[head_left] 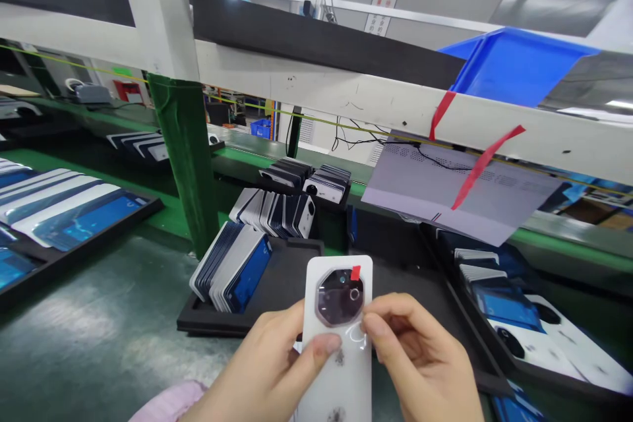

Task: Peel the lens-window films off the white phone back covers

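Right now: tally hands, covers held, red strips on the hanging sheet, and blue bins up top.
left hand, right hand: 2
cover, held: 1
red strips on sheet: 2
blue bin: 1
Total: 6

1. The cover (341, 356) between the left hand (267, 369) and the right hand (420, 356) is white, with small grey marks low down.
2. Its camera patch (340, 297) is dark and shiny, with a little red tab (355, 272) on top.
3. The tray (284, 277) just past the hands is black.
4. The stacked covers (232, 270) past the left hand are white and blue.
5. The post (185, 165) beyond them is green.
6. The bin (514, 66) high above the right hand is bright blue, and the tape strips (482, 161) under it are red.
7. The sleeve (163, 402) by the left hand is pink.
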Motion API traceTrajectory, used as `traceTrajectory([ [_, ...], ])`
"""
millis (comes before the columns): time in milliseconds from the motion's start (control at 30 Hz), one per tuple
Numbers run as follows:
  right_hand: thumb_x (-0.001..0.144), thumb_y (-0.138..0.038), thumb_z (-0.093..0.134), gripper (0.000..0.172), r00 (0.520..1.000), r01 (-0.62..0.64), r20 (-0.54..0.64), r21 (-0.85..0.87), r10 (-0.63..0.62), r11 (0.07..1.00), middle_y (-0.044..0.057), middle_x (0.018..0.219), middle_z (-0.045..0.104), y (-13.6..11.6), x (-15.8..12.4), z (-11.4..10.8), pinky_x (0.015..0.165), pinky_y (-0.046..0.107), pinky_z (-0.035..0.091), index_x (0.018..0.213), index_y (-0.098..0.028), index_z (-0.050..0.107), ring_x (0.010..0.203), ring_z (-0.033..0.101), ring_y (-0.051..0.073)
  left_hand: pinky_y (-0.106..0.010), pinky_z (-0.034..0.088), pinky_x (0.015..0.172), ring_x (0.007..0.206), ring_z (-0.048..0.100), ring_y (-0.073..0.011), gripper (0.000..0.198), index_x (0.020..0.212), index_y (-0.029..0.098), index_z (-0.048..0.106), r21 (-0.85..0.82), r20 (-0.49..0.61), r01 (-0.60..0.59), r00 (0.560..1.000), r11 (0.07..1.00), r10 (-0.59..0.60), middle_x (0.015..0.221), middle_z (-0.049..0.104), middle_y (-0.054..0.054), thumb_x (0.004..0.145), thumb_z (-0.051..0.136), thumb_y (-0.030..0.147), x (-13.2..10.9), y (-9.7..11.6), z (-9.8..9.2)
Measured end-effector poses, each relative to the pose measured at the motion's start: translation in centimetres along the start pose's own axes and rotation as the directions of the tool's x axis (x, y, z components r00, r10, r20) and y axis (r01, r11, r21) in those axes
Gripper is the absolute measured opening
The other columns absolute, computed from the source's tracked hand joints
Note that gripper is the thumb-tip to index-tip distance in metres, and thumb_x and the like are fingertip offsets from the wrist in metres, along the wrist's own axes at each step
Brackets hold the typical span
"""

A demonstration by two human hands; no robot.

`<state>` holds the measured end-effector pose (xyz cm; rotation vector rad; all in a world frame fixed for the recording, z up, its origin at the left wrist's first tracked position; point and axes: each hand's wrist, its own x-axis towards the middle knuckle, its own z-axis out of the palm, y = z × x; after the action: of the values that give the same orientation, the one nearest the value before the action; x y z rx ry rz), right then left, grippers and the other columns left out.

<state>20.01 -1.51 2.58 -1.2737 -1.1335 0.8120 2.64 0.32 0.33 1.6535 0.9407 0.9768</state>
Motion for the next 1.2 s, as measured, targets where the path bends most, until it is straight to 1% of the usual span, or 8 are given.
traceTrajectory([
  [233, 0.084, -0.046, 0.082, 0.022, 1.000, 0.004, 0.002, -0.041, -0.004, 0.999, 0.001, 0.069, 0.072, 0.6, 0.2, 0.1, 0.056, 0.024, 0.046, 0.076, -0.025, 0.080, 0.058, 0.055, 0.014, -0.020, 0.054, 0.069, 0.079, 0.075, -0.0178, 0.022, 0.112, 0.024, 0.079, 0.074, -0.038, -0.066, 0.997, 0.995, 0.069, 0.093, 0.084, 0.001, 0.104, 0.060, 0.031, 0.0, 0.5, 0.2],
  [400, 0.082, -0.046, 0.084, 0.024, 0.998, -0.023, -0.055, -0.022, 0.022, 0.999, 0.000, 0.064, 0.066, 0.2, 0.2, 0.3, 0.051, 0.022, 0.041, 0.073, -0.024, 0.079, 0.054, 0.050, 0.012, -0.021, 0.055, 0.072, 0.084, 0.077, -0.0184, 0.023, 0.115, 0.025, 0.079, 0.064, -0.024, -0.079, 0.996, 0.995, 0.081, 0.098, 0.085, 0.001, 0.105, 0.060, 0.031, 0.0, 0.3, 0.3],
  [633, 0.079, -0.051, 0.086, 0.030, 0.995, -0.090, -0.045, 0.042, 0.092, 0.995, 0.000, 0.066, 0.063, -0.1, 0.3, 0.5, 0.050, 0.020, 0.035, 0.073, -0.023, 0.078, 0.054, 0.045, 0.009, -0.020, 0.056, 0.078, 0.091, 0.079, -0.0186, 0.023, 0.119, 0.025, 0.077, 0.065, -0.011, -0.075, 0.997, 0.995, 0.076, 0.106, 0.085, 0.001, 0.106, 0.059, 0.029, 0.0, 0.3, 0.3],
  [833, 0.077, -0.047, 0.087, 0.029, 0.995, -0.081, -0.059, 0.088, 0.086, 0.993, -0.004, 0.059, 0.053, -0.3, 0.3, 1.0, 0.044, 0.020, 0.026, 0.071, -0.021, 0.076, 0.047, 0.036, 0.006, -0.021, 0.056, 0.074, 0.085, 0.078, -0.0193, 0.022, 0.112, 0.024, 0.077, 0.092, -0.006, -0.087, 0.996, 0.992, 0.088, 0.099, 0.084, 0.001, 0.106, 0.059, 0.033, 0.0, 0.1, 0.2],
  [933, 0.082, -0.041, 0.082, 0.023, 0.997, 0.001, -0.083, 0.018, 0.001, 1.000, -0.004, 0.056, 0.055, 0.0, 0.3, 1.3, 0.042, 0.022, 0.030, 0.072, -0.022, 0.075, 0.044, 0.038, 0.007, -0.019, 0.055, 0.078, 0.086, 0.078, -0.0178, 0.020, 0.115, 0.028, 0.078, 0.080, -0.008, -0.124, 0.992, 0.989, 0.125, 0.101, 0.084, 0.003, 0.105, 0.060, 0.031, -0.1, 0.0, 0.3],
  [1033, 0.084, -0.044, 0.079, 0.025, 0.996, 0.010, -0.090, -0.041, -0.014, 0.999, -0.003, 0.058, 0.058, 0.4, 0.6, 1.4, 0.043, 0.023, 0.038, 0.073, -0.023, 0.072, 0.046, 0.046, 0.010, -0.019, 0.055, 0.084, 0.091, 0.078, -0.0178, 0.019, 0.118, 0.028, 0.077, 0.066, -0.007, -0.121, 0.993, 0.990, 0.122, 0.108, 0.086, 0.003, 0.103, 0.065, 0.030, -0.1, 0.0, 0.4],
  [1133, 0.080, -0.045, 0.085, 0.029, 0.997, -0.006, -0.082, -0.069, 0.000, 0.998, -0.005, 0.061, 0.059, 0.9, 1.5, 0.9, 0.049, 0.022, 0.043, 0.074, -0.024, 0.066, 0.053, 0.049, 0.011, -0.021, 0.056, 0.083, 0.091, 0.079, -0.0204, 0.022, 0.117, 0.026, 0.077, 0.094, -0.029, -0.085, 0.996, 0.992, 0.088, 0.106, 0.086, -0.001, 0.103, 0.064, 0.037, 0.0, 0.0, 0.3],
  [1200, 0.076, -0.043, 0.089, 0.030, 0.998, 0.016, -0.054, -0.045, -0.018, 0.999, -0.004, 0.066, 0.062, 1.6, 2.1, 0.5, 0.052, 0.020, 0.044, 0.079, -0.023, 0.066, 0.057, 0.051, 0.012, -0.022, 0.057, 0.077, 0.086, 0.078, -0.0219, 0.033, 0.114, 0.023, 0.078, 0.124, -0.075, -0.065, 0.994, 0.990, 0.075, 0.100, 0.085, -0.004, 0.106, 0.058, 0.047, 0.1, -0.3, 0.2],
])
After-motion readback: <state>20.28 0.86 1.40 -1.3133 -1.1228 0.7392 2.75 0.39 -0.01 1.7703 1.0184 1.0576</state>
